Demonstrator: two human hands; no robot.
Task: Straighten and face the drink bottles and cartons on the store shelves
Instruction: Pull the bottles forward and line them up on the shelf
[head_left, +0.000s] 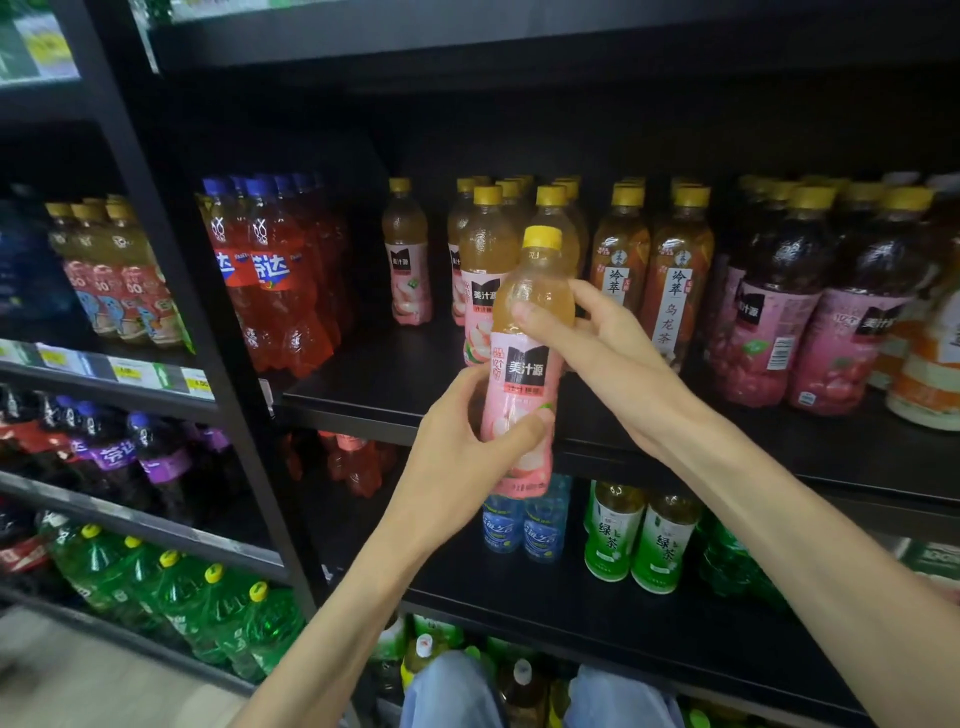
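Both sets of fingers are wrapped round one peach juice bottle (524, 364): the left hand (467, 447) grips the lower pink label, thumb across its front, while the right hand (597, 332) pinches the clear shoulder just under the yellow cap. The bottle is held upright in the air in front of the middle shelf (395, 384), label turned towards us, not yet set down. Behind it stands the peach row (485, 280), with one lone bottle (408, 254) set back to the left and a bare stretch of shelf before it. To my eye the job is only partly done: the oolong tea bottles (675, 280) and the red soda (270, 275) look fairly well fronted, but the dark juice bottles (769, 322) at right show barcodes, and the lower shelves look untouched.
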